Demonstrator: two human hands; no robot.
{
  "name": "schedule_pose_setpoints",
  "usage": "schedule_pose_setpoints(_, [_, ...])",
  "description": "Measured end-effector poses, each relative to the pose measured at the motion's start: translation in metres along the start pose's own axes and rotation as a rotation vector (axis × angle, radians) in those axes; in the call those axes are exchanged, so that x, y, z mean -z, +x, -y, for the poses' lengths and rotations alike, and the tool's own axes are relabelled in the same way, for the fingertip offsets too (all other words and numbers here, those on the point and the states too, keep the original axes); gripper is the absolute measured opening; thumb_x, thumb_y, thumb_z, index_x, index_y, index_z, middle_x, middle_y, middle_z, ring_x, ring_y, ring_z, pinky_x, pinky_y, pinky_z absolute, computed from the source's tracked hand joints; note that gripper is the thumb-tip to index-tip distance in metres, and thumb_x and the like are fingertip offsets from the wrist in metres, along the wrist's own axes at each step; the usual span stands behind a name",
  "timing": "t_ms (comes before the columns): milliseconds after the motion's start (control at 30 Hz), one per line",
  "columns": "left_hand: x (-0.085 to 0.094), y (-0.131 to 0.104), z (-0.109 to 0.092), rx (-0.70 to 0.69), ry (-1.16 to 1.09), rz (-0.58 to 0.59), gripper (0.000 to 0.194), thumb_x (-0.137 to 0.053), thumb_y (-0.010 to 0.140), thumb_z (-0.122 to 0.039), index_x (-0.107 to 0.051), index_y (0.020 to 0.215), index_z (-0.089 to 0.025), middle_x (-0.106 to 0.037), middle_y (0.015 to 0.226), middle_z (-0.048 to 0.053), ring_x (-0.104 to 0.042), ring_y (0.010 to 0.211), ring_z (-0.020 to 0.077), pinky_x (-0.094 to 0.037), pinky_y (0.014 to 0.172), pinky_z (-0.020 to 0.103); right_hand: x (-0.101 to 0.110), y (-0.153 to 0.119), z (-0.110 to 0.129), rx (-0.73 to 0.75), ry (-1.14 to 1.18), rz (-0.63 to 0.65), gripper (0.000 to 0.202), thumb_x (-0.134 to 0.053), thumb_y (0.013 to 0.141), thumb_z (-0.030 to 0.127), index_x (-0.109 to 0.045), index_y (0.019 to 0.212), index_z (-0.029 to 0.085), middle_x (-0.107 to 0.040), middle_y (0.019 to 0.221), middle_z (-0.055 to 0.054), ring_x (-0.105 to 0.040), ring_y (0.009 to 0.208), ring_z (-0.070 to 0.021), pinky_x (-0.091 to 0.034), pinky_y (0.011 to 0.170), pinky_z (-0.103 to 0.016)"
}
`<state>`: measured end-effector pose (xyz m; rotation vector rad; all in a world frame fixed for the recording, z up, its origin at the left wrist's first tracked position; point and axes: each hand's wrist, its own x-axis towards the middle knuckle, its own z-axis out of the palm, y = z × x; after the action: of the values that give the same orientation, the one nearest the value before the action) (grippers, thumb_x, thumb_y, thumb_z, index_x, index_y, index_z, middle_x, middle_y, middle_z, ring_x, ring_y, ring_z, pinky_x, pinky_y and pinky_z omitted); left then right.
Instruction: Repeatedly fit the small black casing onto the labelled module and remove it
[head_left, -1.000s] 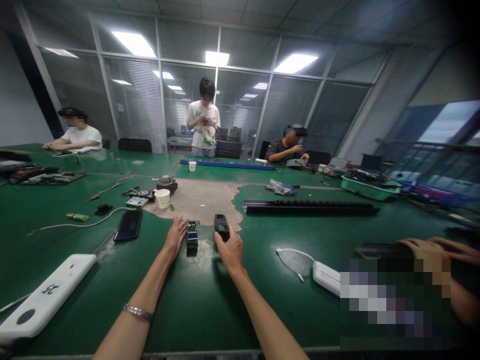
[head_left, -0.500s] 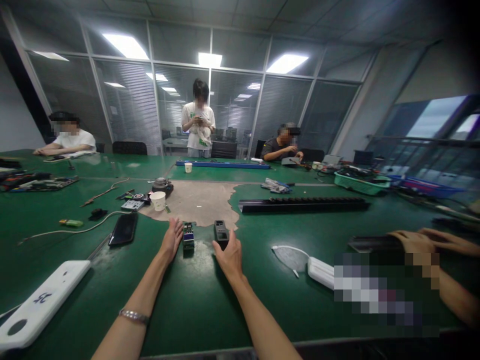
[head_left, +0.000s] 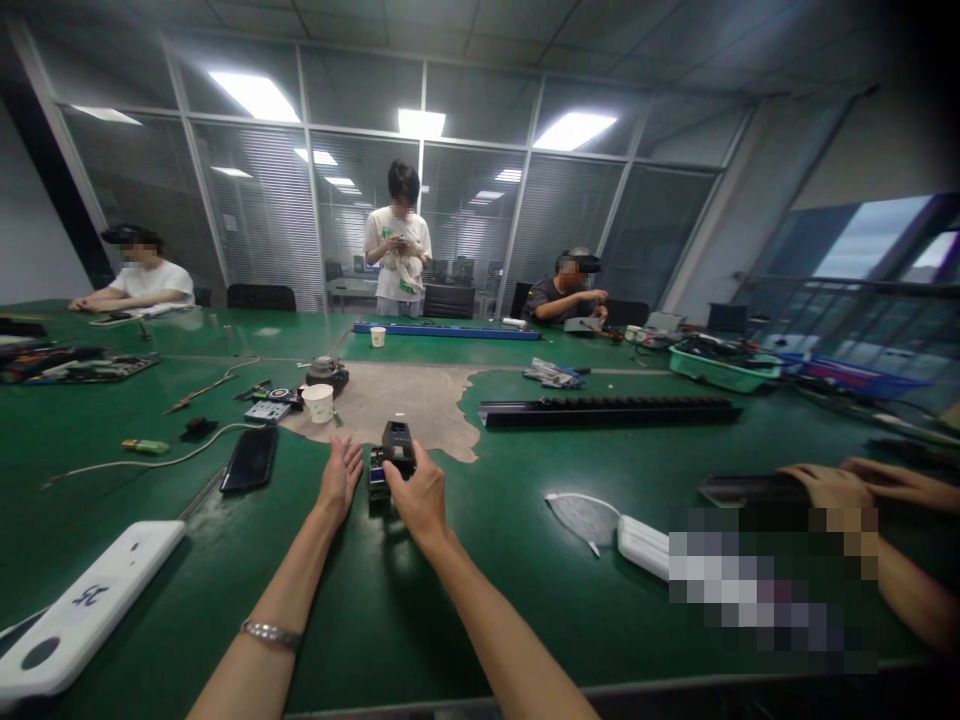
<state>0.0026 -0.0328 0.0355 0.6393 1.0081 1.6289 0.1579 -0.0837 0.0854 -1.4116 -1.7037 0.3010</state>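
Right hand (head_left: 420, 495) grips a black housing (head_left: 398, 446) partly overlapping, in view, a circuit module (head_left: 376, 474), left hand (head_left: 343, 475) open alongside: apparently positioning, careful alignment called for next

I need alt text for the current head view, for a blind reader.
The right hand holds a black housing close to a small electronic module on a green table. The open left hand is at the module's left; a dark phone lies farther left.
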Motion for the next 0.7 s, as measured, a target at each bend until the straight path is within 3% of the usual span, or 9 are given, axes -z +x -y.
schedule_pose_setpoints(267, [0.0, 0.001, -0.004, -0.013, -0.008, -0.025, 0.072, -0.026, 0.084, -0.065, -0.035, 0.138, -0.017, -0.041, 0.138, 0.016, -0.039, 0.127, 0.0199, -0.033, 0.102, 0.033, -0.034, 0.002, 0.013, 0.002, -0.11, 0.056, 0.034, -0.055, 0.082, 0.037, -0.051, 0.109, 0.016, -0.066, 0.088, -0.009, -0.064, 0.083, -0.0222, -0.043, 0.071, -0.026])
schedule_pose_setpoints(433, [0.002, 0.005, -0.004, -0.023, -0.011, -0.005, 0.076, -0.027, 0.082, -0.067, -0.033, 0.139, -0.016, -0.039, 0.14, 0.016, -0.039, 0.127, 0.0196, -0.032, 0.102, 0.031, -0.041, 0.002, 0.017, 0.016, -0.171, 0.108, 0.045, -0.058, 0.08, 0.037, -0.046, 0.116, 0.014, -0.065, 0.091, -0.012, -0.063, 0.085, -0.024, -0.043, 0.071, -0.029])
schedule_pose_setpoints(700, [0.003, 0.0, -0.004, -0.023, 0.098, -0.026, 0.072, -0.025, 0.083, -0.067, -0.041, 0.134, -0.019, -0.044, 0.137, 0.013, -0.038, 0.128, 0.0199, -0.026, 0.106, 0.034, -0.054, -0.025, -0.001, 0.02, -0.163, 0.13, 0.054, -0.059, 0.079, 0.03, -0.041, 0.126, 0.009, -0.062, 0.104, -0.017, -0.06, 0.095, -0.0267, -0.044, 0.08, -0.033])
